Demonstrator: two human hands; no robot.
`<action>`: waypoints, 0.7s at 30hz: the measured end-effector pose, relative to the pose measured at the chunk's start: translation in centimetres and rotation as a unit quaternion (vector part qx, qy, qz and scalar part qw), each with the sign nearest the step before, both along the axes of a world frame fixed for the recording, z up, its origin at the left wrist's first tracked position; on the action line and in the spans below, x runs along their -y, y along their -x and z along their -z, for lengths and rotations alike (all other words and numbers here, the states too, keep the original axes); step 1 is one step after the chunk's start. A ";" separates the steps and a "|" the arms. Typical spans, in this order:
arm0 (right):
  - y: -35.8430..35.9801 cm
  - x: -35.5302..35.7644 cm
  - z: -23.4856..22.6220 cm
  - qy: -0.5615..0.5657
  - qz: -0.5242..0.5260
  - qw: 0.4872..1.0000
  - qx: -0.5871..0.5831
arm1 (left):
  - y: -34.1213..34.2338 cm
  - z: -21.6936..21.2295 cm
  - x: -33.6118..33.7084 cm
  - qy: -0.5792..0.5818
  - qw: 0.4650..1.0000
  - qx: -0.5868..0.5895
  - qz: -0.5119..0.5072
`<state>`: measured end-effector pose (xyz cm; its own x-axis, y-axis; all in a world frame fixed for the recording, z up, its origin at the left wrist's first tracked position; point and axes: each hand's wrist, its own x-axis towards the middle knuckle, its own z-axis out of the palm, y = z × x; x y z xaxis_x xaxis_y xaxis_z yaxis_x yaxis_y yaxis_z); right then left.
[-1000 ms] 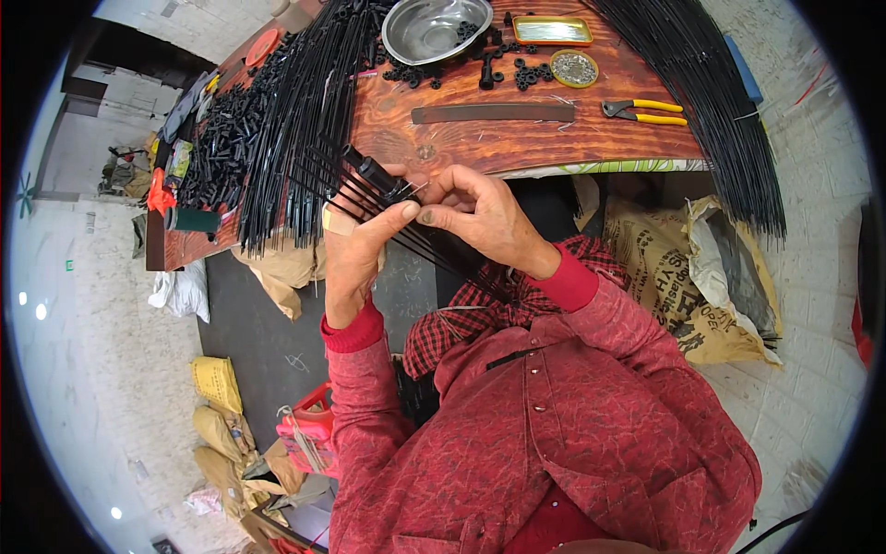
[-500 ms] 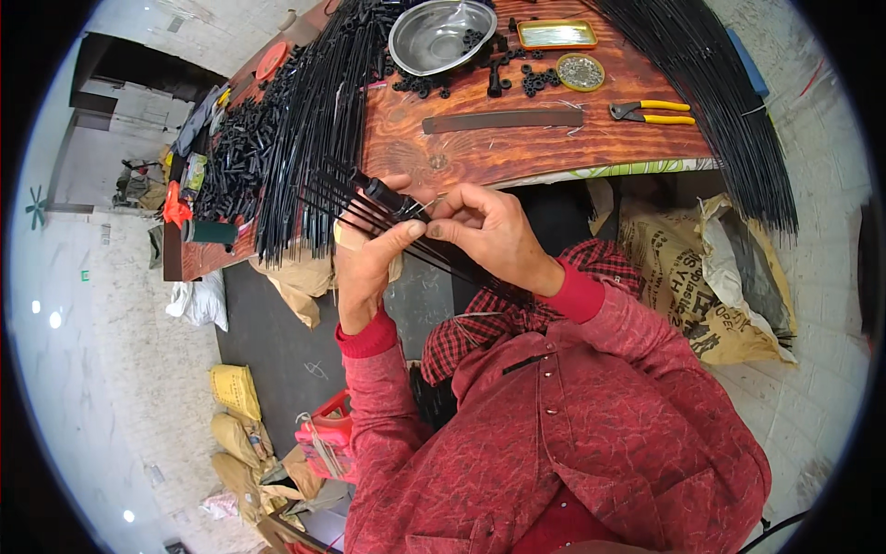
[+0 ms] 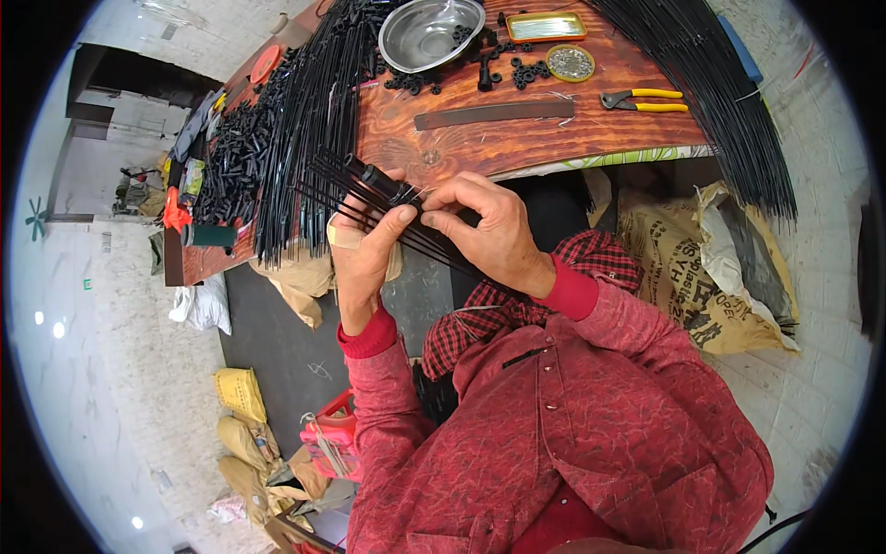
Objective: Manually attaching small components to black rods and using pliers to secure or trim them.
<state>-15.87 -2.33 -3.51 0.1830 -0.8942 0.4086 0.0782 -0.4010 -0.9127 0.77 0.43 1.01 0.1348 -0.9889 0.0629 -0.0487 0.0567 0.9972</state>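
My left hand (image 3: 363, 263) is closed round a bundle of thin black rods (image 3: 325, 189), which look like umbrella ribs. A black plastic hub (image 3: 378, 179) lies at its fingers, with the rods running past it toward my lap. My right hand (image 3: 498, 238) meets the left at the hub's near end, thumb and forefinger pinched together. A thin pale wire (image 3: 418, 195) shows at those fingertips; where it ends is hidden. A strip of tape or plaster (image 3: 344, 234) is on the left hand.
On the wooden table (image 3: 388, 138) are a metal bowl (image 3: 415, 42), black rings (image 3: 528, 74), a tray of wires (image 3: 545, 26), a round dish (image 3: 570, 63), a flat dark strip (image 3: 494, 114) and yellow-handled cutters (image 3: 641, 100). Black rods (image 3: 729, 111) hang over the right edge; a sack (image 3: 678, 268) stands below.
Both hands and the rod bundle have shifted slightly. The right fingers stay pinched at the hub's near end. The table appears slightly higher and further left in view.
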 end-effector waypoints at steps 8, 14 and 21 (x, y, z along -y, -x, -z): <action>0.1 0.1 -0.2 0.035 0.014 0.998 -0.042 | -0.1 0.2 0.3 0.021 1.000 -0.002 0.021; -0.3 0.6 0.4 0.050 0.027 0.998 -0.005 | -0.2 0.0 0.2 0.006 1.000 0.007 0.026; 0.1 0.1 0.1 -0.017 -0.001 1.000 -0.001 | 0.2 -0.8 -0.2 -0.015 0.999 0.025 0.022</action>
